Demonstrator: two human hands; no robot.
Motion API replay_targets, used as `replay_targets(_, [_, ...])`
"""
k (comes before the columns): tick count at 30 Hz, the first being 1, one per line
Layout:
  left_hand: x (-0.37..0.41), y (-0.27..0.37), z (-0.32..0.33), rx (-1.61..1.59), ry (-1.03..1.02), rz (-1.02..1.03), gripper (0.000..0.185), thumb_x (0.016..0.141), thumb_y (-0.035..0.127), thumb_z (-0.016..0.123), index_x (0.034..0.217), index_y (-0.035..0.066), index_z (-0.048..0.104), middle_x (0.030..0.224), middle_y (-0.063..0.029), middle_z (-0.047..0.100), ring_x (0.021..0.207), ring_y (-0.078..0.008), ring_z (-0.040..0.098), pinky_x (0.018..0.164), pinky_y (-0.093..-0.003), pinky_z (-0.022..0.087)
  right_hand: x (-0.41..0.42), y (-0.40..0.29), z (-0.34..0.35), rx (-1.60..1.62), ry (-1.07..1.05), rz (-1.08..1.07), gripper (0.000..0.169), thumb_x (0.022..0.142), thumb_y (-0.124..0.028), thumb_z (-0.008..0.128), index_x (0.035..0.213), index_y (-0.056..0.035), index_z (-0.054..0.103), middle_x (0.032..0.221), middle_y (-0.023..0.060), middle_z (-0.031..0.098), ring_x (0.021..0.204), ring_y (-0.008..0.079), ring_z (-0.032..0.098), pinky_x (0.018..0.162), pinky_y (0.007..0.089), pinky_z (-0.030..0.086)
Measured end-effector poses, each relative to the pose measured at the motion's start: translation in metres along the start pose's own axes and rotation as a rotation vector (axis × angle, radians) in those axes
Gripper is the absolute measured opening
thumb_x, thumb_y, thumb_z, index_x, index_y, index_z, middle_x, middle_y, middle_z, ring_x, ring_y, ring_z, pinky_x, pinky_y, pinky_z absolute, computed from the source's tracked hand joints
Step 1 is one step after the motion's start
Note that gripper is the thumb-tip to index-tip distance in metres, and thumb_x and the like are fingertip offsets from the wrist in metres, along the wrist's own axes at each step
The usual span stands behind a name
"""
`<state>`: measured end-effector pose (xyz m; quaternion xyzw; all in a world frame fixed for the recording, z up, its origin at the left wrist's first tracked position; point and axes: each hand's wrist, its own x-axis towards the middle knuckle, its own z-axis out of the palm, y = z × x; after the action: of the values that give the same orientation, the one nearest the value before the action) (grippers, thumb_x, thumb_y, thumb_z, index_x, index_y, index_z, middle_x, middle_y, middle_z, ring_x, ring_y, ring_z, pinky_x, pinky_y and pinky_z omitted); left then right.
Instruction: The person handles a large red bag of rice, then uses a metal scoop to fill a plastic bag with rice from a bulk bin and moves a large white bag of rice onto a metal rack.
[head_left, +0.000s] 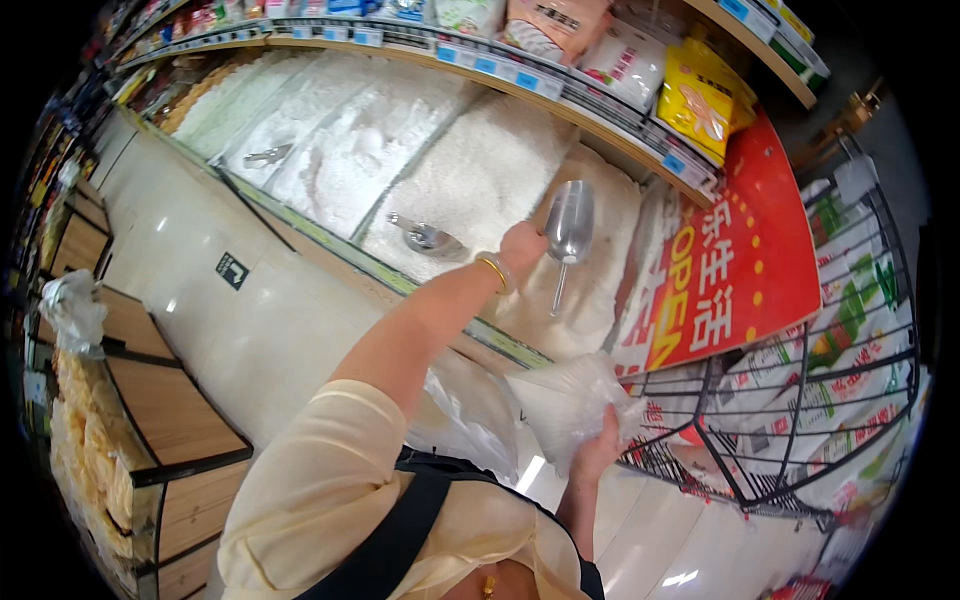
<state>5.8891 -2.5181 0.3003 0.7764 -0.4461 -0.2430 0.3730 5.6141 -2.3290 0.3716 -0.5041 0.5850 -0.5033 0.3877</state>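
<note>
My left hand (523, 249), with a bangle at the wrist, reaches over the right-hand bin. Its curled fingers meet the left edge of a metal scoop (571, 217); whether they grip it is unclear. The scoop's handle points down the picture, outside the hand. Below it is a pale, fine-grained dry food (600, 277). My right hand (600, 442) holds a clear plastic bag (566, 401) with whitish contents, below the bin's front edge. Left of that bag is a larger clear plastic bag (469, 412). Another metal scoop (431, 238) lies on white grains (480, 165) in the neighbouring bin.
Further bins stretch left, one holding a metal scoop (268, 155). A shelf (450, 56) of packaged goods runs above them. At right, a red sign (739, 255) stands by a black wire basket (806, 375) of packets. A wooden display stand (172, 405) is at left.
</note>
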Motion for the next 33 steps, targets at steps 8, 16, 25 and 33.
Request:
replay_targets(8, [0.032,0.037,0.001,0.536,-0.026,0.455,0.027,0.073,0.029,0.048,0.070,0.006,0.061,0.071,-0.0141,0.059,0.067,-0.0295,0.058,0.061,-0.0374,0.045,-0.006,-0.011,0.009,-0.035,-0.015,-0.046,0.034,0.076,-0.012,0.054,0.105,0.0046,0.047,0.105,0.0135,0.050,0.093,0.0212,0.049,0.082,0.0317,0.038])
replay_targets(16, [-0.016,0.123,-0.120,0.784,-0.129,0.887,0.025,0.074,0.030,0.049,0.071,0.008,0.060,0.063,-0.0110,0.057,0.059,-0.0261,0.057,0.052,-0.0380,0.044,0.000,-0.008,0.011,0.304,-0.054,0.036,0.031,0.079,-0.015,0.048,0.104,0.0047,0.048,0.102,0.0134,0.052,0.091,0.0225,0.051,0.080,0.0325,0.040])
replay_targets(25, [0.029,-0.012,-0.311,1.509,0.010,0.674,0.014,0.066,0.024,0.056,0.065,0.012,0.063,0.069,-0.0054,0.059,0.067,-0.0214,0.057,0.057,-0.0310,0.043,0.011,0.004,0.024,0.063,-0.046,-0.079,0.036,0.077,-0.012,0.052,0.107,0.0054,0.043,0.104,0.0139,0.050,0.090,0.0219,0.050,0.078,0.0323,0.041])
replay_targets(33, [0.053,-0.209,-0.325,1.899,-0.171,0.316,0.009,0.063,0.021,0.057,0.067,0.015,0.063,0.068,-0.0015,0.058,0.066,-0.0175,0.053,0.052,-0.0321,0.033,-0.013,-0.050,0.062,0.381,0.095,0.159,0.034,0.074,-0.015,0.052,0.104,0.0027,0.049,0.099,0.0114,0.053,0.085,0.0224,0.053,0.074,0.0327,0.043])
